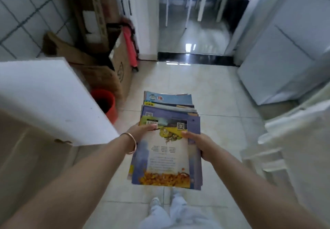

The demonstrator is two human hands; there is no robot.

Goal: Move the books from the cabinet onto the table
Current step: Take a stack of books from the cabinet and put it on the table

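- Holding a stack of books [167,139] out in front of the body, above the tiled floor [223,125], are both bare hands, one on each long side.
- The left hand [141,130] grips the stack's left edge, thumb curled flat over the top cover near a barcode label; its other fingers go under the stack and cannot be seen.
- A rose-gold bangle [131,144] circles the left wrist, just beside the stack's left edge.
- The right hand [200,144] grips the stack's right edge, thumb pressed on the top cover below a QR code, the remaining fingers curled round the side and hidden beneath.
- The top cover is blue and yellow with printed text in the middle; the books below it are fanned out, sticking forward past its far edge.
- To the left of the stack stands a white cabinet panel [50,100], with a red bucket [105,102] between it and the stack.
- Beyond the bucket, further left of the stack, are cardboard boxes [110,68].
- To the right of the stack are white appliances [285,59].
- Below the stack, pale trouser legs [171,212] show.
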